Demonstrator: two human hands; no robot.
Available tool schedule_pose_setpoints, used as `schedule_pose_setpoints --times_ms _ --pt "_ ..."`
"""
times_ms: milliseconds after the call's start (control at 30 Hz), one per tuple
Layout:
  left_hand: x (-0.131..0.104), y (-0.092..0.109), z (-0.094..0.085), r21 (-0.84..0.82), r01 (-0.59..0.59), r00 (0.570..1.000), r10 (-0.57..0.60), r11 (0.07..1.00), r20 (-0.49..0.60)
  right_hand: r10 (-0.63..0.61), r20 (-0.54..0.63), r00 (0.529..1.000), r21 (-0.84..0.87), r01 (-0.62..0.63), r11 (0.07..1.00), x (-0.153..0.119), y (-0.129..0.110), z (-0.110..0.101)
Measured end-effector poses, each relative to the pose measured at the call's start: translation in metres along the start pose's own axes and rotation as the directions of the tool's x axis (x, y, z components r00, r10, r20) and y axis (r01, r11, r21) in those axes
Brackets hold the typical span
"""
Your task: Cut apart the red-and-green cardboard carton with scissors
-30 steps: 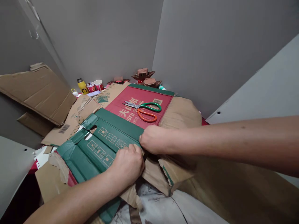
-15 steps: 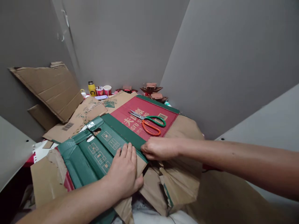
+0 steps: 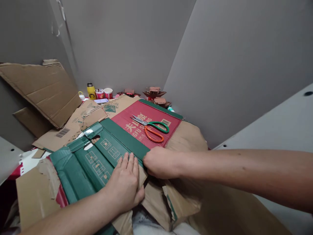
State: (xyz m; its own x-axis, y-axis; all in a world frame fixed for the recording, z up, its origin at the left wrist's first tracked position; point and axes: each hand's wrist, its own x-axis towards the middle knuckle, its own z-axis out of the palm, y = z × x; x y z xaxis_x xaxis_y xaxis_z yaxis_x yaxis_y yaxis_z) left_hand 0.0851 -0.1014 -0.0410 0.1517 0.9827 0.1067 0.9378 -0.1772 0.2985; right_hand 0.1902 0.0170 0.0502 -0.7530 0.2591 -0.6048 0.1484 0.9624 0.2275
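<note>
A flattened green and red cardboard box (image 3: 97, 163) lies at the centre, partly torn along its near side. My left hand (image 3: 126, 182) rests on its green part with the fingers spread. Just to the right, my right hand (image 3: 160, 162) is closed at the green edge, its fingertips hidden against the cardboard. Scissors (image 3: 150, 128) with one green and one orange handle lie on the red panel, beyond my right hand. Loose torn brown cardboard (image 3: 182, 202) hangs below my right hand.
Large brown cardboard (image 3: 44, 88) leans at the left. At the back stand a yellow bottle (image 3: 91, 91), two cups (image 3: 108, 93) and small boat models (image 3: 154, 92). Grey partitions (image 3: 117, 42) enclose the table.
The view has shifted slightly, so most things sit farther left. My right hand has moved a little down and toward me along the cardboard edge. My left hand stays on the green part.
</note>
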Motion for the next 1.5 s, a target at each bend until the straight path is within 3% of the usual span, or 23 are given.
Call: schedule_pose_setpoints --times_ms 167,367,567,700,867,1000,1267,1333,1400,1433,1500 --pt "-0.003 -0.001 0.001 -0.018 -0.041 0.998 0.04 0.999 -0.039 0.044 -0.049 0.998 0.125 -0.037 0.991 -0.008 0.009 0.011" --pt "-0.005 -0.001 -0.003 -0.02 -0.085 0.994 0.084 0.996 -0.069 -0.067 -0.075 0.995 0.22 0.082 0.972 -0.011 0.025 0.013" --pt "-0.005 0.0 0.001 -0.018 -0.08 0.994 0.078 0.997 -0.075 0.013 -0.088 0.996 -0.014 -0.014 1.0 -0.008 0.012 0.006" --pt "-0.003 0.0 0.0 -0.01 -0.093 0.994 0.093 0.996 -0.058 -0.108 -0.041 0.993 -0.113 0.103 0.988 -0.002 0.008 0.009" --pt "-0.002 0.0 0.003 -0.01 -0.102 0.991 0.101 0.995 -0.083 -0.092 -0.063 0.994 0.101 0.098 0.99 -0.003 0.023 0.016" --pt "-0.005 -0.002 0.006 -0.015 -0.13 0.985 0.128 0.991 -0.113 -0.158 -0.057 0.986 0.254 0.167 0.953 -0.004 0.037 0.015" --pt "-0.005 -0.001 0.008 0.051 -0.14 0.978 0.146 0.989 -0.147 -0.25 -0.147 0.957 0.548 0.289 0.785 0.002 0.056 0.017" --pt "-0.004 0.0 0.009 0.097 -0.146 0.968 0.162 0.985 -0.19 -0.188 -0.224 0.956 0.596 0.288 0.749 0.003 0.068 0.018" --pt "-0.004 0.001 0.009 0.141 -0.142 0.957 0.173 0.98 -0.234 0.033 -0.323 0.946 0.597 0.177 0.783 0.004 0.085 0.02" --pt "-0.003 0.001 0.009 0.158 -0.14 0.952 0.177 0.977 -0.25 0.19 -0.369 0.91 0.579 0.066 0.813 0.003 0.094 0.021" --pt "-0.003 0.001 0.007 0.179 -0.138 0.945 0.184 0.974 -0.27 0.46 -0.433 0.775 0.537 -0.189 0.822 -0.001 0.11 0.027"
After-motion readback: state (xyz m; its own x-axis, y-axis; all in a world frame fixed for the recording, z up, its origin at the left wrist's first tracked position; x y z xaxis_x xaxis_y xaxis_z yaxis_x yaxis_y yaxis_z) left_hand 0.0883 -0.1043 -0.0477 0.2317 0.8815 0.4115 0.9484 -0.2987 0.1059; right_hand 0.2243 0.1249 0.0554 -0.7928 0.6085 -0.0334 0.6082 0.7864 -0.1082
